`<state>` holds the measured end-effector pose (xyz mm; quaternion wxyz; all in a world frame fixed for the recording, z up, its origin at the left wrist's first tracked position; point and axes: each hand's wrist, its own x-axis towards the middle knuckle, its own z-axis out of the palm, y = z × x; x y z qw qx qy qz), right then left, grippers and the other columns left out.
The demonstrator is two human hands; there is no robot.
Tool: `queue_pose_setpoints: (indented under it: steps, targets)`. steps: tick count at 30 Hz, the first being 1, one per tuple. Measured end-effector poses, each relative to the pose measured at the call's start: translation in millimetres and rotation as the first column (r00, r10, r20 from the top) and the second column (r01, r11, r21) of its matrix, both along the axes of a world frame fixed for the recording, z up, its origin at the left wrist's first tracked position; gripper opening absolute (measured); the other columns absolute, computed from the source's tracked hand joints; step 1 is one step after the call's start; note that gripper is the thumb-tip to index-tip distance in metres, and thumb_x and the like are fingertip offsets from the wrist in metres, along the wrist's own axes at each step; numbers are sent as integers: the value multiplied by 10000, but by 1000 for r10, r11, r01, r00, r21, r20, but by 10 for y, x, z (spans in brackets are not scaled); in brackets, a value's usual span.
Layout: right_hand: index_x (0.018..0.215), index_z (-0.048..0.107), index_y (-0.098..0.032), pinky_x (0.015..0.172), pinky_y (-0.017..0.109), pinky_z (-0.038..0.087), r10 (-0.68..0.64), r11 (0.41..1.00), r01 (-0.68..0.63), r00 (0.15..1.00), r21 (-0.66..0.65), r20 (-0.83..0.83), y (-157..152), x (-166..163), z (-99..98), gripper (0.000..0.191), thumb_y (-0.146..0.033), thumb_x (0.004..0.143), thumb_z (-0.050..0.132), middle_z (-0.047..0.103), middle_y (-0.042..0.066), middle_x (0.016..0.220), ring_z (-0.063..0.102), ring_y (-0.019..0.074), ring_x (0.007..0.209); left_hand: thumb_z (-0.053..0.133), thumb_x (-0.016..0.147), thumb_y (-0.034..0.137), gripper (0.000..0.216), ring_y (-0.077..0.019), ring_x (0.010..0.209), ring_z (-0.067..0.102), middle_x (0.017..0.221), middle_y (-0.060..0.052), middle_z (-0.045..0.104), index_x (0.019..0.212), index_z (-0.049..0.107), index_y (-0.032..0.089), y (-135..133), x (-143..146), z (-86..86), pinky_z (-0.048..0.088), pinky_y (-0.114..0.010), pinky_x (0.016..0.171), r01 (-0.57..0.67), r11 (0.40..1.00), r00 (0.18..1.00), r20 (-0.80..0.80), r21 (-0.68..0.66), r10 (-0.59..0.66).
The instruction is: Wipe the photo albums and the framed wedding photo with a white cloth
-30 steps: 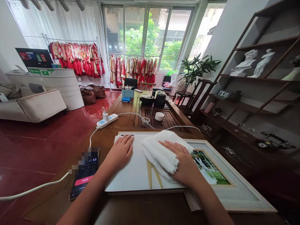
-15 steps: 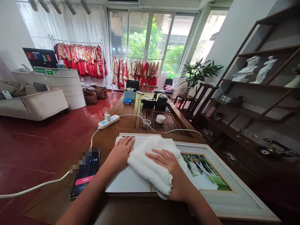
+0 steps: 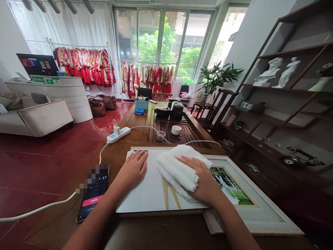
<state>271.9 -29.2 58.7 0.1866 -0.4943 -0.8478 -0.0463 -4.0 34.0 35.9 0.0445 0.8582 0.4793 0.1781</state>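
Observation:
My left hand (image 3: 135,167) lies flat, fingers stretched, on the upper left part of a white panel (image 3: 143,198). My right hand (image 3: 201,178) presses a bunched white towel (image 3: 179,161) onto the panel's right side, its fingers spread over the cloth. From under the towel shows a gold two-pronged shape (image 3: 170,194) on the panel. To the right, partly beneath the towel and my right forearm, is a white picture frame (image 3: 270,215) with an outdoor photo (image 3: 231,184) in it. What lies under the towel is hidden.
A lit phone (image 3: 93,194) lies left of my left arm. Beyond the panel are a white power strip (image 3: 118,134) with its cable, a small glass jar (image 3: 160,136), a white cup (image 3: 176,130) on a tea tray (image 3: 189,135), and dark pots (image 3: 177,111). Shelves (image 3: 283,86) stand at right.
My right hand has slid the towel to the right across the panel, uncovering the gold shape. My left hand stays flat in about the same place. The view has shifted slightly.

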Motion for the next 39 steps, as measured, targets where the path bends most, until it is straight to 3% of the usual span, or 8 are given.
queue_pose_setpoints:
  steps: [3,6,11,17,24,32,39]
  targets:
    - [1394,428,-200,1058,499,297,-83,995,85,996,55,-33,40,101,-40,678,-372,757,584,519,97,1387,470,308,1262,304,979,305,465,-237,1391,303,1494,-79,386,1412,415,177,-2,-8,-2,217,-459,1162,0,1000,1000,7,-5,0]
    - [1391,433,-189,1049,524,297,-87,995,89,995,46,-42,35,69,-40,688,-362,742,580,518,113,1384,466,328,1259,302,980,312,466,-235,1389,309,1495,-80,385,1415,412,182,3,-12,-11,215,-456,1162,3,1000,1000,18,-7,-3]
    - [1433,392,-242,1080,533,254,63,995,-66,997,-71,-36,-89,-264,50,767,-315,693,579,469,70,1434,400,333,1317,302,977,302,461,-233,1386,316,1488,-79,395,1408,422,194,19,-18,-31,227,-451,1158,7,1000,999,33,3,-7]
    - [1439,387,-263,1114,505,204,256,947,-257,966,-192,-29,-207,-509,140,800,-346,674,602,419,26,1475,338,329,1362,328,974,287,457,-234,1392,310,1494,-95,384,1411,411,183,26,-26,-8,258,-437,1142,22,1000,1000,-4,-14,-22]
    - [1430,401,-262,1098,484,253,126,986,-126,992,-113,-8,-112,-265,91,697,-354,759,565,452,36,1451,393,289,1335,299,986,309,455,-233,1387,309,1497,-68,382,1410,419,195,17,-7,-10,242,-433,1152,-5,1000,1000,15,-11,5]
    - [1376,449,-217,1040,505,321,-152,987,152,988,55,-8,25,162,-54,635,-356,768,570,537,92,1368,487,308,1244,293,984,326,468,-229,1390,302,1495,-68,382,1416,409,187,14,-13,-2,228,-430,1159,5,1000,1000,16,-13,-5]
    - [1401,422,-202,1040,528,305,-72,996,73,997,47,-21,1,3,-37,702,-335,728,572,531,104,1370,470,341,1252,308,977,312,458,-232,1380,320,1483,-71,401,1404,426,193,3,-11,-2,237,-444,1155,5,1000,999,39,-3,-5]
